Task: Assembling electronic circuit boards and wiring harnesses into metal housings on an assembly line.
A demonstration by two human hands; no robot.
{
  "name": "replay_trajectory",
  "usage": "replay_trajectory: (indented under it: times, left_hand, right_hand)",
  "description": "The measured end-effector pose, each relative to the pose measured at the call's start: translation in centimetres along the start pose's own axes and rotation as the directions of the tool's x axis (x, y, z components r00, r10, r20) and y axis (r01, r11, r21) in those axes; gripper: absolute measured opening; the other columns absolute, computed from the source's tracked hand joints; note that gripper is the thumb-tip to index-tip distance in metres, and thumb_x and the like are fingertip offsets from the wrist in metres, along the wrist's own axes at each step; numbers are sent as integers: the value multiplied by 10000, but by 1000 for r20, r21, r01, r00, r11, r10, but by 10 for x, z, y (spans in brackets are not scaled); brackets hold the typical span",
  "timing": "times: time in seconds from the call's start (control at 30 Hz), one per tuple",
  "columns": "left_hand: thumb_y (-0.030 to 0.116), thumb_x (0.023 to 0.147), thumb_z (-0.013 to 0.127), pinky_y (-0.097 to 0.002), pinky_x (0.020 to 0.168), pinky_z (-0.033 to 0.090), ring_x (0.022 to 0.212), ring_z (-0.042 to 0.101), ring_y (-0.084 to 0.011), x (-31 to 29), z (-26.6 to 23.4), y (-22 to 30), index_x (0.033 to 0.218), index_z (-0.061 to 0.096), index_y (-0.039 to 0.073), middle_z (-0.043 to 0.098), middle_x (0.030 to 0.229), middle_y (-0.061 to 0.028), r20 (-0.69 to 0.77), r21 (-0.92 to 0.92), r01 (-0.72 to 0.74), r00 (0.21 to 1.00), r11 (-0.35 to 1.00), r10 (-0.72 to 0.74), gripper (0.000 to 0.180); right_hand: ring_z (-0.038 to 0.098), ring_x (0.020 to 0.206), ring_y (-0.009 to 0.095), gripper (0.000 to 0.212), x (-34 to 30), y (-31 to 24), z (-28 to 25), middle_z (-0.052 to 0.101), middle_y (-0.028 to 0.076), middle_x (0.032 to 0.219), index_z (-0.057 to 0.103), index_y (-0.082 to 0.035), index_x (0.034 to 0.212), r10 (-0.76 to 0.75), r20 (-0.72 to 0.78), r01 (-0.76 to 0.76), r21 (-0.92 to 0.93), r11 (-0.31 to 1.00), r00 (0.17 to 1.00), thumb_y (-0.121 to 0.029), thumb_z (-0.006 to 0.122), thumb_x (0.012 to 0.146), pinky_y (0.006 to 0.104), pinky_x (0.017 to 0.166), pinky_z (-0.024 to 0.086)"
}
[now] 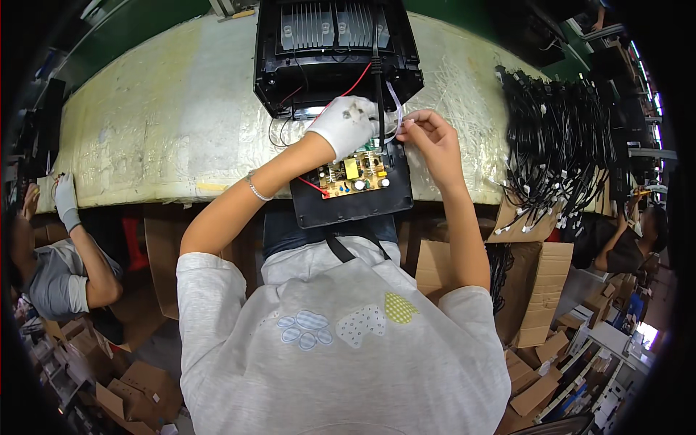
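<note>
My left hand (344, 125), in a white glove, is closed over the top of the circuit board (354, 175), its fingertips partly hidden by a black cable (378, 87). What its fingers hold cannot be made out. Beside it my bare right hand (437, 145) pinches a pale white wire (398, 109) between thumb and forefinger. The board, with a yellow component and several capacitors, lies on a flat black panel (351, 214). Just beyond stands a black housing (270, 80) with a metal heat sink (337, 27); red wire (360, 81) runs from it toward my left hand.
A big heap of black cables with white connectors (554, 138) lies on the right of the film-covered table (167, 109). Cardboard boxes (544, 290) stand below the table edge. Another person (65, 275) works at the left; one more (623, 243) is at the far right.
</note>
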State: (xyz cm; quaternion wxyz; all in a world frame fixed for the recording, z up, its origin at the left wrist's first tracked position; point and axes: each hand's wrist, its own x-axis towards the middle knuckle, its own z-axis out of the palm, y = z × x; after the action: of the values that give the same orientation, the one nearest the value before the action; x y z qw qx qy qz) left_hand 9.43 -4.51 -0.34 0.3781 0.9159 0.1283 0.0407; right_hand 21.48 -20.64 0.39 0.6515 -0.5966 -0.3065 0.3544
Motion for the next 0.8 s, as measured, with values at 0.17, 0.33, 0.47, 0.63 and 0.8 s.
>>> replay_trajectory:
  times: [0.17, 0.33, 0.47, 0.63, 0.8]
  left_hand:
    - [31, 745, 574, -361, 787, 505, 872, 582, -294, 3, 2, -3, 744, 633, 19, 609, 831, -132, -256, 300, -300, 889, 905, 379, 60]
    - [68, 770, 579, -358, 804, 498, 873, 581, -273, 0, -3, 0, 749, 643, 36, 607, 847, -117, -233, 400, -263, 897, 878, 375, 75]
    - [214, 851, 601, -361, 823, 490, 908, 595, -270, -10, -15, 9, 831, 665, 74, 615, 886, -101, -190, 166, -92, 974, 982, 124, 155]
    - [211, 839, 597, -367, 829, 486, 904, 602, -291, -22, -19, 12, 874, 637, 33, 611, 904, -118, -335, -129, -115, 940, 985, 65, 186]
    - [197, 843, 572, -363, 842, 493, 912, 608, -295, -27, -19, 12, 873, 624, 36, 616, 918, -114, -475, -164, -152, 878, 975, 57, 172]
  right_hand:
    - [634, 675, 169, 67, 3, -16, -8, 649, 88, 813, 670, 7, 911, -314, 135, 304, -750, 587, 940, -21, 641, 858, 267, 616, 510]
    - [611, 630, 213, 82, 9, -17, -9, 642, 101, 812, 671, -12, 900, -473, 267, 465, -803, 372, 839, 3, 671, 819, 285, 556, 476]
    - [580, 596, 206, 86, 11, -23, -8, 638, 100, 820, 641, -3, 882, -476, 313, 507, -781, 364, 822, 22, 676, 808, 284, 543, 464]
    - [592, 654, 211, 129, 6, -35, 9, 655, 110, 936, 619, 5, 903, -441, 328, 517, -744, 424, 835, 44, 668, 790, 291, 578, 481]
    - [590, 871, 243, 200, 9, -46, 34, 625, 122, 1222, 596, 11, 895, -523, 718, 786, -603, -139, 458, 36, 650, 704, 341, 725, 507]
